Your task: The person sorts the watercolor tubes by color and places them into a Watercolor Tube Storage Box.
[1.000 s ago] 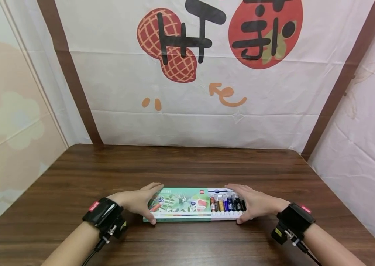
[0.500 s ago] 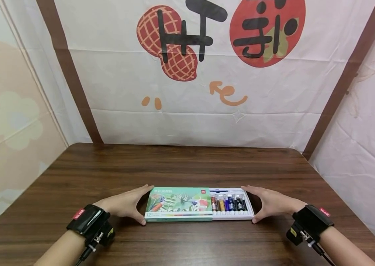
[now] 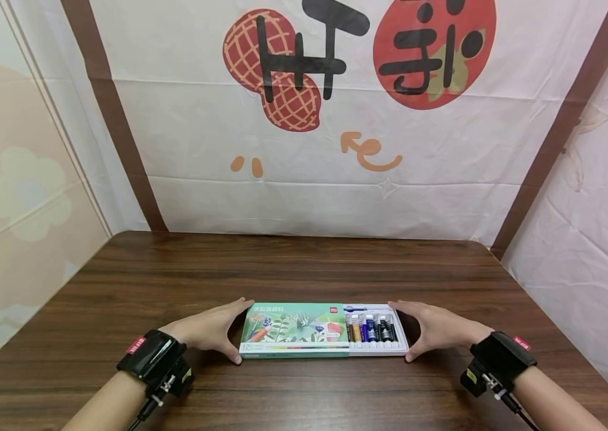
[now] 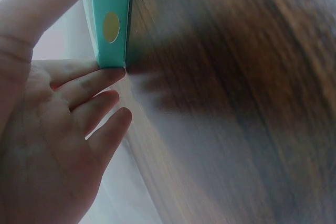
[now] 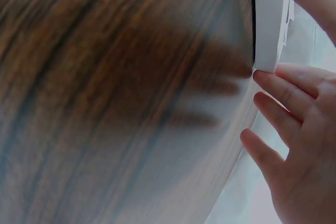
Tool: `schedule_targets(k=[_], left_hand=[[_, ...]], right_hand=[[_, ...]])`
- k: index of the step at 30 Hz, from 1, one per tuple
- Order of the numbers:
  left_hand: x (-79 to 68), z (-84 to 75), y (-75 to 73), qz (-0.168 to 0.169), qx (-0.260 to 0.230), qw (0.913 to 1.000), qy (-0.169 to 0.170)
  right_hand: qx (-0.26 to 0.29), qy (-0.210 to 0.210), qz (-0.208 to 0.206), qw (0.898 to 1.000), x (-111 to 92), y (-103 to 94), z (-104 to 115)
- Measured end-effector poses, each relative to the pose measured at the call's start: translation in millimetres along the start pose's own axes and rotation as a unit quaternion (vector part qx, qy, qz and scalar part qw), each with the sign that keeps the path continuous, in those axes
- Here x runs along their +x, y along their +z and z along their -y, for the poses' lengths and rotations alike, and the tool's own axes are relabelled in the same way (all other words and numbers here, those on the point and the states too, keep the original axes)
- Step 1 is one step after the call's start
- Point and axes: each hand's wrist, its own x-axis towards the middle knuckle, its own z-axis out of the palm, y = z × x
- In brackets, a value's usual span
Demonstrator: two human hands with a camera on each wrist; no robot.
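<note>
A flat watercolour paint box lies on the table, its green printed sleeve point(image 3: 293, 326) on the left and its white tray point(image 3: 404, 344) sticking out on the right. Several small paint tubes point(image 3: 370, 330) and a thin blue-handled brush point(image 3: 356, 309) show in the tray. My left hand point(image 3: 207, 330) grips the sleeve's left end, thumb at the near corner and fingers at the far one. The green end face point(image 4: 111, 27) with a yellowish oval shows between them in the left wrist view. My right hand point(image 3: 438, 326) holds the tray's right end likewise, several fingers point(image 5: 283, 90) spread.
The box lies on a dark wood-grain table point(image 3: 304, 269) with rounded far corners. Behind it hangs a white printed cloth point(image 3: 185, 131), and more cloth closes in both sides. Each wrist wears a black camera point(image 3: 155, 365) with a cable trailing towards me.
Both hands first spread outward to the box's ends, then came slightly inward. Since half a second ago the sleeve has shifted right and the tray left, so less of the tray shows.
</note>
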Motion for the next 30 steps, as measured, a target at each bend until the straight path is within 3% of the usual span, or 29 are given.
schedule_targets(k=[12, 24, 30], left_hand=[[7.5, -8.1, 5.8, -0.006, 0.003, 1.0000, 0.006], [15.8, -21.4, 9.3, -0.013, 0.013, 0.9998, 0.012], [12.9, -17.7, 9.6, 0.013, -0.022, 0.9996, 0.011]], right_hand=[[-0.005, -0.029, -0.012, 0.999, 11, 4.0, 14], [-0.010, -0.027, -0.014, 0.999, 18, 6.3, 27], [0.025, -0.031, -0.007, 0.999, 15, 10.7, 26]])
